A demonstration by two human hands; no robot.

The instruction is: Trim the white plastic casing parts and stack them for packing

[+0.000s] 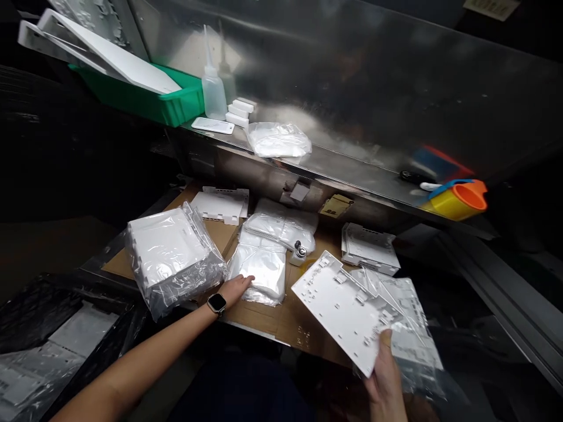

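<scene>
My right hand [385,381] grips a white plastic panel [338,310] by its lower right corner, thumb on top. The panel is tilted, with small clips and raised bits showing on its face. My left hand [236,287], a watch on its wrist, lies with fingers stretched out on a stack of clear plastic bags [264,266]. Behind it is another bundle of bags [284,223]. A small bottle with a metal top [299,254] stands beside the bags. Left of my left hand sits a plastic-wrapped stack of white panels [169,249].
More white panels [369,246] lie at the bench's back right, and bagged panels [413,328] lie behind my right hand. The metal shelf above holds a green bin [180,105], a squeeze bottle [214,94], a bag bundle [279,140] and a yellow-orange tape dispenser [461,199].
</scene>
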